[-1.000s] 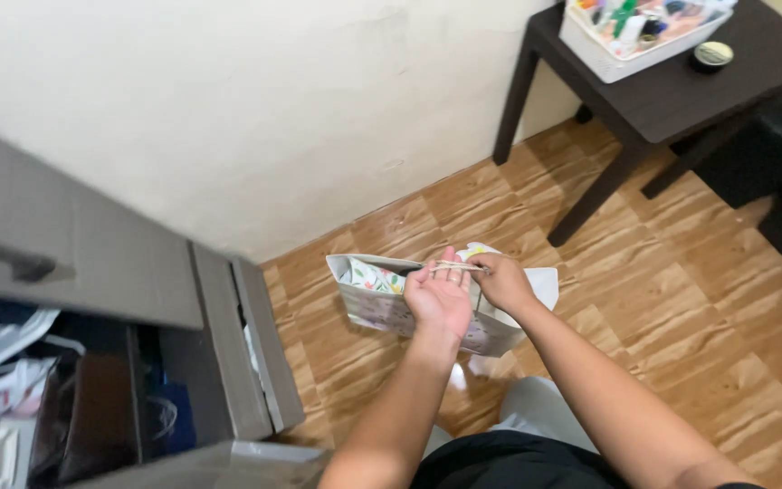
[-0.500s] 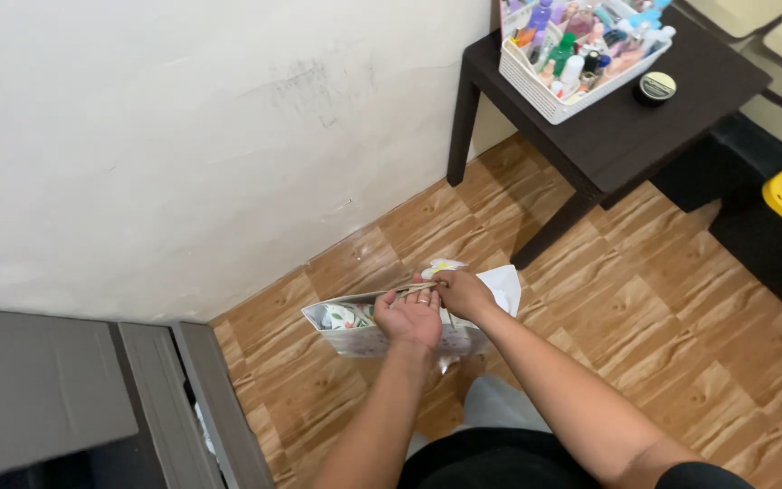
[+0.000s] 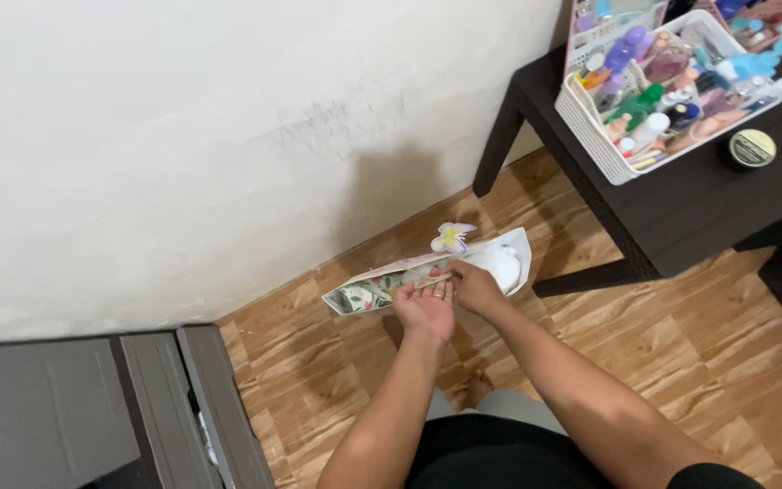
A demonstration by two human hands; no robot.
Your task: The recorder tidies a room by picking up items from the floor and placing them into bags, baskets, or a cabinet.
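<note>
Head view puts my left hand and right hand together over the mouth of a white paper gift bag, both pinched shut on its thin tan cord handles. Half a second ago the bag hung lower and showed its flowered side; now it is lifted and tipped so its open top faces me, with floral paper inside at the 9 o'clock end and a white and yellow flower at 12 o'clock from my hands. I judge I am gathering the handles. At 2 o'clock stands a dark side table carrying a white basket of small bottles and a round tin; a grey cabinet sits at 8 o'clock.
</note>
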